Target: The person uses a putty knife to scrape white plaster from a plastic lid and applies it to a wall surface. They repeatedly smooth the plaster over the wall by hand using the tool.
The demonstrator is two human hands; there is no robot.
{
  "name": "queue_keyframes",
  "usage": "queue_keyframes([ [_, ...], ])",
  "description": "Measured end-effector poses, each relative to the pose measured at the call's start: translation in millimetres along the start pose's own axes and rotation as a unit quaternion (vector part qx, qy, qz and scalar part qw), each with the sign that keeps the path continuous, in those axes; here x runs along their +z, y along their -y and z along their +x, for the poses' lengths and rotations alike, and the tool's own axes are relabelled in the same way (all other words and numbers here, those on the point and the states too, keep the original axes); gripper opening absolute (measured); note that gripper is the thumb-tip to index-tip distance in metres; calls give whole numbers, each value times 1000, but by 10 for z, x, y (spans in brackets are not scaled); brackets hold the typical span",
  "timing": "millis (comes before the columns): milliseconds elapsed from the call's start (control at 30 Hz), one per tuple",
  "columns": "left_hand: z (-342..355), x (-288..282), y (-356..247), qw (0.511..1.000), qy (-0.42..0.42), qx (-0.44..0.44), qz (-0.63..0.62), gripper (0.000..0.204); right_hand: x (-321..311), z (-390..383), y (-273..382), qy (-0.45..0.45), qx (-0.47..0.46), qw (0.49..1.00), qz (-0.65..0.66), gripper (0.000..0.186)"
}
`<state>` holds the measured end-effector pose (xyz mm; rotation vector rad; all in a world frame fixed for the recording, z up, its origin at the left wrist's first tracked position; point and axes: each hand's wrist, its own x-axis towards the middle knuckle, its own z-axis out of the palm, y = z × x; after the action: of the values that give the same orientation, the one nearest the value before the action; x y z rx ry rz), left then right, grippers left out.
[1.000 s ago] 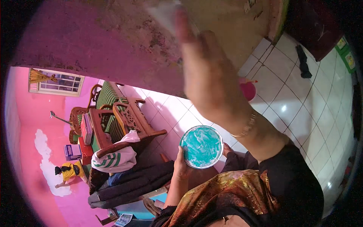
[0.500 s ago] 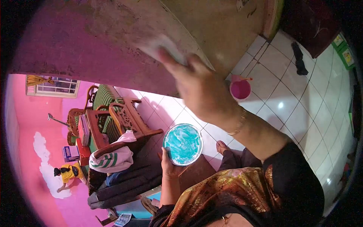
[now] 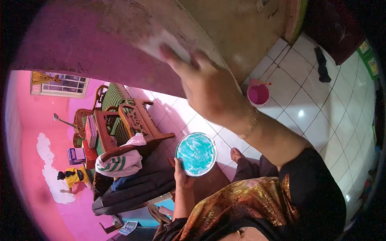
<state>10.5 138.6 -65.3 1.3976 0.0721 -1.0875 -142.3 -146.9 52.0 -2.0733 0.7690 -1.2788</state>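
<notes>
My left hand (image 3: 184,176) grips the lower left rim of a round, shallow turquoise dish (image 3: 196,154), which is streaked inside with white paste. At the upper middle, my right hand (image 3: 217,96) reaches up to a purple and brown wall (image 3: 92,52). Its fingers press a pale flat piece (image 3: 177,45) against the wall's surface. Motion smears that piece, so its exact kind cannot be made out. The two hands are well apart, the dish lower and nearer to me.
A pink bucket (image 3: 258,94) stands on the white tiled floor (image 3: 287,86), with a dark cloth (image 3: 322,64) farther right. Carved wooden seats (image 3: 140,120) with green striped cushions fill the left. Beyond them, a person in yellow (image 3: 76,179) reaches toward a white-patched pink wall.
My right hand has slid a little to the left and up along the wall with the pale piece. The dish stays in my left hand. The view has shifted slightly.
</notes>
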Motion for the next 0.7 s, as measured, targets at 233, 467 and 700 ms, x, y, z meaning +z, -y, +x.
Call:
queue_keyframes([
  [233,-49,122,-22,1000,6,-25,-17,54,363,-429,-597,-36,-1,998,-59,47],
  [467,-22,-109,46,997,13,-49,-65,55,-220,59,64,122,230,819,511,33],
  [700,98,50,58,993,56,-71,-73,56,302,45,-442,172,372,737,538,53],
])
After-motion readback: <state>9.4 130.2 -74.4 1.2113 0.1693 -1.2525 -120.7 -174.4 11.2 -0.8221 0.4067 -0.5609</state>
